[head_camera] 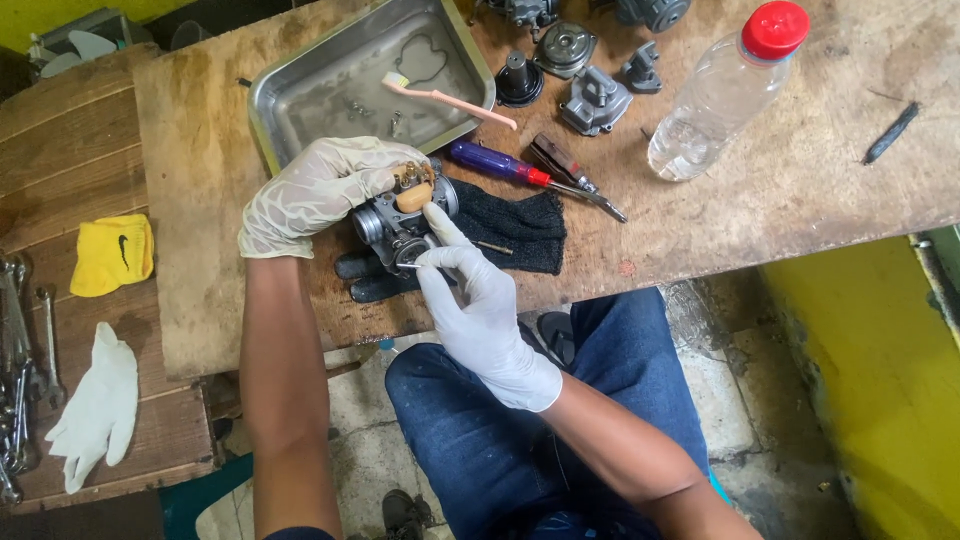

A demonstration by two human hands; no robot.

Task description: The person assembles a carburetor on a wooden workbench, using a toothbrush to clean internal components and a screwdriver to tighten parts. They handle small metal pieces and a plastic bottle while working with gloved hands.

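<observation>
My left hand [315, 190], in a white glove, grips a grey metal carburetor body [400, 222] with an orange float on top, holding it over a black knit glove [510, 232] on the wooden bench. My right hand [480, 305], also gloved, pinches a small thin metal part [408, 265] against the lower side of the carburetor, its index finger stretched up along the body.
A steel tray [300, 90] holds a pink toothbrush [450, 97] and small screws. A purple-handled screwdriver [495, 163], a second tool [575, 178], grey engine parts [595, 100] and a red-capped plastic bottle [725, 90] lie behind. At left are a yellow cloth [112, 255], a white glove [98, 405] and wrenches [20, 380].
</observation>
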